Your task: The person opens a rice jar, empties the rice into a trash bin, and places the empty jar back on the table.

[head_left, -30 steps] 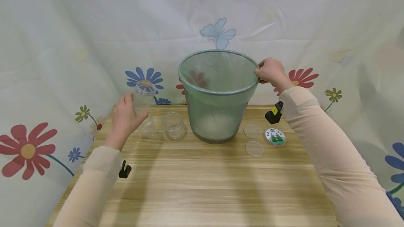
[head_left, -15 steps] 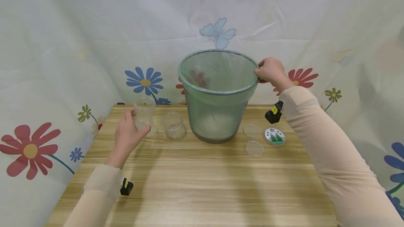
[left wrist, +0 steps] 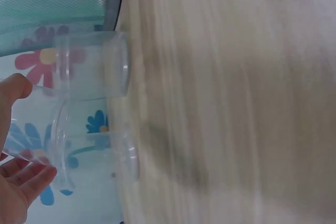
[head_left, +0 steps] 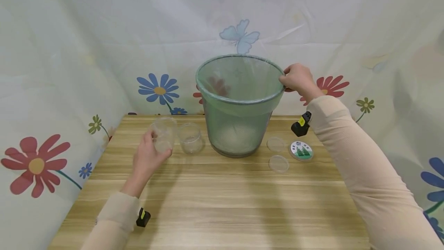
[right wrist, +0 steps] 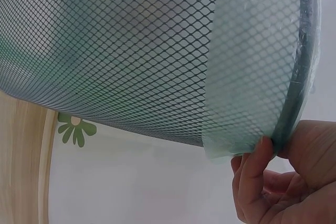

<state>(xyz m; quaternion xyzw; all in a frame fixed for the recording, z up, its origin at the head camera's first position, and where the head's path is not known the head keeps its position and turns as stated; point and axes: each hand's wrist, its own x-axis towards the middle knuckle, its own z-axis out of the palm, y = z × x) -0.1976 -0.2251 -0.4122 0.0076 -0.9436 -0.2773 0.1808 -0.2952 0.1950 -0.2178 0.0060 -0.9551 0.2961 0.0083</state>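
My left hand (head_left: 150, 157) grips a clear plastic jar (head_left: 165, 130) between thumb and fingers, above the left part of the table. In the left wrist view, two more clear jars stand on the wood: one near jar (left wrist: 92, 66) beside the bin and another (left wrist: 97, 156) lower in that view. From the head view only one standing jar (head_left: 190, 142) shows plainly; the held one covers the other. My right hand (head_left: 299, 79) pinches the rim of a green mesh wastebasket (head_left: 239, 126), where a thin translucent bin liner (right wrist: 252, 51) folds over the edge.
Two clear round lids (head_left: 276, 144) lie right of the wastebasket. Beside them is a round lid with a green and white label (head_left: 301, 151). A flower-printed curtain (head_left: 166, 18) hangs behind the wooden table (head_left: 215, 203).
My left hand has lowered the jar and shifted it slightly right and toward me. My right hand has stayed at the wastebasket's rim.
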